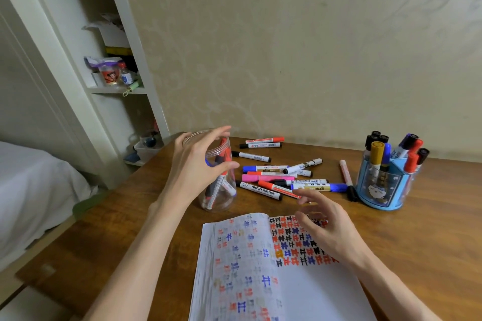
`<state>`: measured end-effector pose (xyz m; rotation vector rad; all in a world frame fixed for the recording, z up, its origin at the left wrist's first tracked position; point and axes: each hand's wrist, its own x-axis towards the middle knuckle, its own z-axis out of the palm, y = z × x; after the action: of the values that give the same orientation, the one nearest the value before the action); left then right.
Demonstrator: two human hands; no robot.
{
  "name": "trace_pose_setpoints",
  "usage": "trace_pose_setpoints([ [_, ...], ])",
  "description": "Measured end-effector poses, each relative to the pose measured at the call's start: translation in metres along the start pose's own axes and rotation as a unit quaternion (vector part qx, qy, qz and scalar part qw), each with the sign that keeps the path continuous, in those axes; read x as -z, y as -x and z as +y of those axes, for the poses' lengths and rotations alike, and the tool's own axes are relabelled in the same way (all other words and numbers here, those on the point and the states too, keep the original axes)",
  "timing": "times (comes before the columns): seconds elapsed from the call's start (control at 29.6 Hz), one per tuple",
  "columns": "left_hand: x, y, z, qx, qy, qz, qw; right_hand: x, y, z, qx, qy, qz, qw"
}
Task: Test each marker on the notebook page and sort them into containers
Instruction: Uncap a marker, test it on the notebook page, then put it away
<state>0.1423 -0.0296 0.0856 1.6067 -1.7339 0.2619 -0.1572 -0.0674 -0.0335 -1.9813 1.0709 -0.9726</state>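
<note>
Containers, two on the desk [433, 219]:
- Clear plastic jar [221, 203], left of centre, upright, no lid on. It holds several markers standing slanted: white barrels, red caps, at least one blue cap.
- Blue pen holder [378, 190], right of centre, upright, with a pale cartoon figure on its front. The markers in it stand cap-up: three black caps at the back, one gold cap, blue caps, red caps and one more dark cap on the right.

Unsorted: loose markers [271, 178] lie flat in a scatter between the two containers, with red, black, blue and pink caps or bodies. One pale pink marker [345, 173] lies just beside the holder.

Notebook [307, 294], lower centre, lies open. The top of its right page is filled with rows of small repeated test marks in red, black and blue, plus one ochre. The left page shows fainter marks of the same kind.

Writing: the barrel labels carry print, too small and blurred to read.

Left hand [198, 167]: in front of the jar's upper half, fingers [221, 130] spread wide and nearly straight, holding no marker. Contact with the jar cannot be told.

Right hand [328, 227]: over the top of the right page, fingers [305, 219] loosely curled, holding nothing.
</note>
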Motion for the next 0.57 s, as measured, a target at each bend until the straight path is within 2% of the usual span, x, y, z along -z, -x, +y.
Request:
trace_pose_setpoints([
  [0.2,-0.005,0.0021,-0.0075,0.017,0.023,0.014,0.999,-0.0004,-0.0011,-0.0004,-0.003,0.0,-0.001,1.0],
  [0.57,-0.0103,0.0052,-0.0102,0.048,-0.012,0.023,0.998,0.0002,-0.0019,-0.0038,-0.002,-0.006,0.001,1.0],
])
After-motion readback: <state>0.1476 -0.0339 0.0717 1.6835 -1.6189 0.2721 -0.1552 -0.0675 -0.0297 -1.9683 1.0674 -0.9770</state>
